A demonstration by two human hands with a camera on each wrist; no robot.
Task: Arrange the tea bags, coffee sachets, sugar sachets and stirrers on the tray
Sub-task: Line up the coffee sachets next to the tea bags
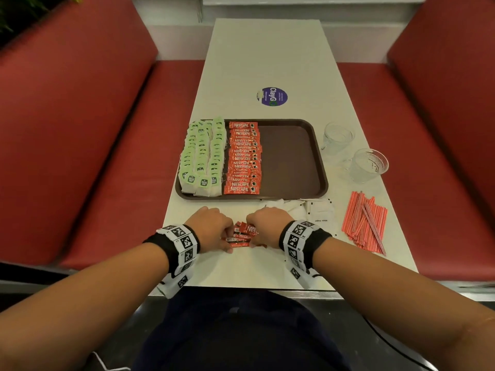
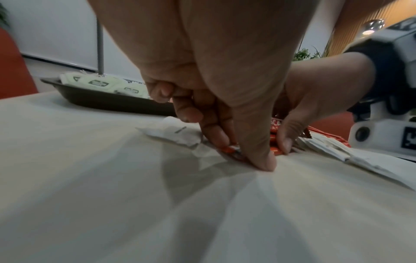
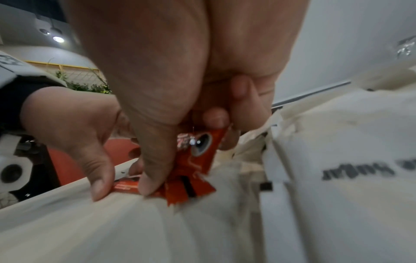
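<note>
A brown tray (image 1: 292, 162) on the white table holds rows of green-tagged tea bags (image 1: 203, 156) at its left and a column of red coffee sachets (image 1: 243, 159) beside them. In front of the tray lies a small heap of red coffee sachets (image 1: 242, 234) (image 3: 193, 160). My left hand (image 1: 214, 228) (image 2: 225, 106) and right hand (image 1: 265, 226) (image 3: 171, 110) grip this heap from either side, fingers curled round its ends. White sugar sachets (image 1: 316, 212) (image 3: 337, 160) lie to the right of my right hand. Red-striped stirrers (image 1: 365, 223) lie further right.
Two clear glass cups (image 1: 337, 137) (image 1: 369, 164) stand right of the tray. A round blue sticker (image 1: 274, 96) is on the table beyond it. Red bench seats (image 1: 120, 156) flank the table on both sides. The tray's right half is bare.
</note>
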